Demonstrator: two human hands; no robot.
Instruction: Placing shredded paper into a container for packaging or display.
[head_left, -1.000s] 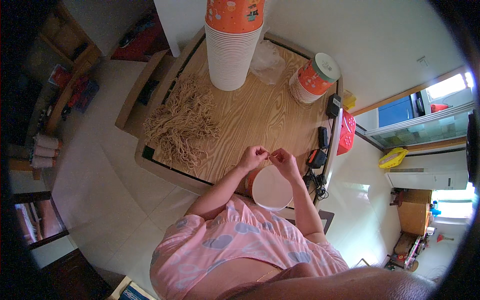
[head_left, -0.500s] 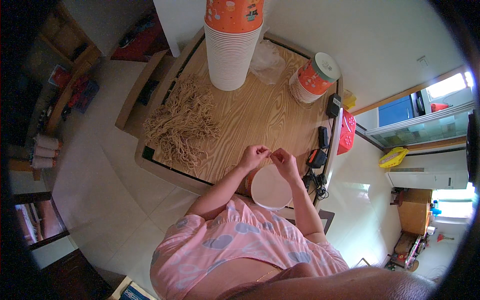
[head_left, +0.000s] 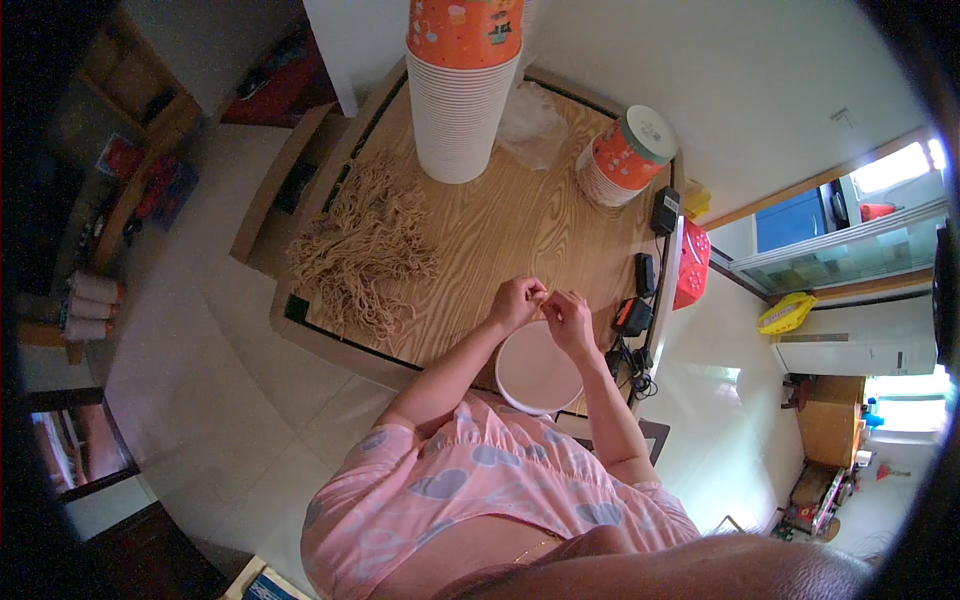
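My left hand (head_left: 519, 303) and my right hand (head_left: 570, 324) meet above the near edge of the table, fingertips pinched close together. Whatever is between the fingers is too small to make out. Just below them a round white paper tub (head_left: 538, 370) sits between my forearms, its pale circular end facing me. To the left of the hands lies a loose heap of tan strings (head_left: 365, 250). A tall stack of white paper tubs (head_left: 462, 120), with an orange printed one on top, stands at the far side of the wooden table (head_left: 500, 230).
A shorter stack of orange printed tubs (head_left: 622, 160) stands at the far right, near a crumpled clear plastic bag (head_left: 530, 125). Black power adapters (head_left: 666, 210) and tangled cables (head_left: 632, 372) line the right edge, with a red basket (head_left: 692, 265) beyond. Cones of thread (head_left: 92, 305) stand far left.
Both hands stay pinched together, with my left hand shifted slightly up and right. The tub has turned a little, and its orange side barely shows now.
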